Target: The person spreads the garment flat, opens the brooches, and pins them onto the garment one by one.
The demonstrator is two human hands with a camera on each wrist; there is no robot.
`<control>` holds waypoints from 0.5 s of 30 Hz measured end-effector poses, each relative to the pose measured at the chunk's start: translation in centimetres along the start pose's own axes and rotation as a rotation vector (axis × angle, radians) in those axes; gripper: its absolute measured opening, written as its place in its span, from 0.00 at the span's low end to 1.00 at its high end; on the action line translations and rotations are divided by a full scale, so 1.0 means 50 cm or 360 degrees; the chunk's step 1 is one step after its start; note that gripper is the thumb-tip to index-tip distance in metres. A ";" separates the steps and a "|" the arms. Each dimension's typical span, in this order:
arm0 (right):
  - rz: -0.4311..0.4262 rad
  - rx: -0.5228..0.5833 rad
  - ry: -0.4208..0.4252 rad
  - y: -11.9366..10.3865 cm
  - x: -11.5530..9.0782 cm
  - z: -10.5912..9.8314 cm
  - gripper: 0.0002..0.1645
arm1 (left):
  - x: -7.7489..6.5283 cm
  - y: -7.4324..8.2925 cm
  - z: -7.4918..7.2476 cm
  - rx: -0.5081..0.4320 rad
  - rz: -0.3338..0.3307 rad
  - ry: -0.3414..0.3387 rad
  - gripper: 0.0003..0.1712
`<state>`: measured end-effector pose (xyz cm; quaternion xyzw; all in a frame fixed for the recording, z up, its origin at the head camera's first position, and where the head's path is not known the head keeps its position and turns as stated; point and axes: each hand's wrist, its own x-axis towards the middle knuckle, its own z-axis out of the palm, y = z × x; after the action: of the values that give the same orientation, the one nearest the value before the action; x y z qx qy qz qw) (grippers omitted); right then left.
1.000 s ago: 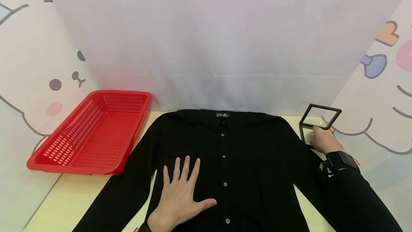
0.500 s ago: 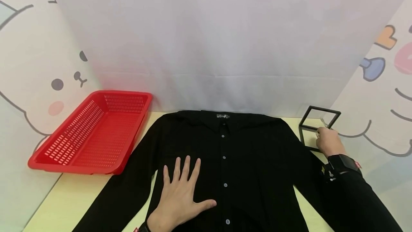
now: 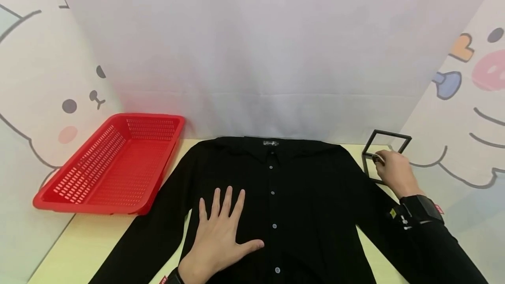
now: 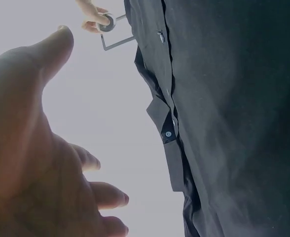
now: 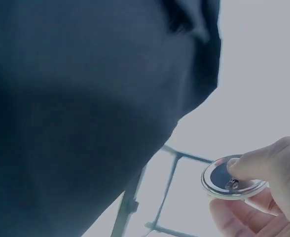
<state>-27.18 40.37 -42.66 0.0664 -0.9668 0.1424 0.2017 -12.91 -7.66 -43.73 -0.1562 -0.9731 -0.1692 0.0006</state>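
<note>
A black button-up shirt (image 3: pixel 311 205) lies spread out, collar at the far side, with pale buttons down its front. My left hand (image 3: pixel 217 238) is over its left front, fingers straight and spread; the left wrist view shows the palm (image 4: pixel 21 133) beside the cloth. My right hand (image 3: pixel 396 172) pinches a round badge (image 5: pixel 231 180) with a silver rim and dark middle, thumb on its face and fingers beneath. Just behind that hand, beyond the shirt's right sleeve, stands a black square-edged display frame (image 3: pixel 392 133) with see-through panels, partly covered by the hand.
A red perforated basket (image 3: pixel 118 170) sits at the back left, its near right corner by the shirt's left sleeve. The pale yellow table (image 3: pixel 75 240) shows around the shirt. A white back wall (image 3: pixel 252 56) and printed side panels (image 3: pixel 457 143) enclose it.
My right hand has come away from inside the frame, shifting right and then back left, and the badge now shows in its fingers. The left hand stays in place; the view shifts slightly.
</note>
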 end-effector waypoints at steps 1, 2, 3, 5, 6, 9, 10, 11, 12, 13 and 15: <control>0.0015 0.0010 -0.0002 -0.012 -0.003 -0.004 0.13 | 0.001 0.001 0.000 -0.0003 0.0006 0.0014 0.65; 0.0031 0.0027 -0.0009 -0.025 -0.006 -0.008 0.14 | 0.002 0.003 -0.001 -0.0006 0.0014 0.0031 0.65; 0.0038 0.0044 -0.0003 -0.036 -0.009 -0.010 0.14 | 0.003 0.004 -0.002 -0.0005 0.0023 0.0049 0.65; 0.0020 0.0082 0.0060 -0.058 -0.015 -0.012 0.13 | 0.005 0.008 -0.005 0.0008 0.0041 0.0087 0.65; 0.0014 0.0104 0.0087 -0.068 -0.017 -0.014 0.13 | 0.006 0.009 -0.006 0.0014 0.0053 0.0107 0.65; -0.0004 0.0173 0.0165 -0.101 -0.023 -0.019 0.14 | 0.008 0.015 -0.012 0.0030 0.0085 0.0167 0.65; -0.0010 0.0198 0.0188 -0.112 -0.026 -0.020 0.14 | 0.009 0.017 -0.015 0.0034 0.0094 0.0185 0.64; -0.0016 0.0227 0.0204 -0.123 -0.029 -0.023 0.15 | 0.009 0.019 -0.017 0.0029 0.0106 0.0204 0.64; -0.0024 0.0247 0.0218 -0.134 -0.031 -0.025 0.15 | 0.010 0.021 -0.019 0.0029 0.0118 0.0224 0.64; -0.0036 0.0259 0.0230 -0.145 -0.034 -0.026 0.15 | 0.012 0.024 -0.022 0.0028 0.0128 0.0240 0.64; -0.0059 0.0286 0.0250 -0.169 -0.037 -0.030 0.15 | 0.014 0.028 -0.026 0.0030 0.0146 0.0268 0.64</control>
<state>-23.35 32.93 -40.00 0.0909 -0.9298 0.2296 0.2728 -13.24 -6.63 -42.02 -0.1859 -0.9630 -0.1724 0.0916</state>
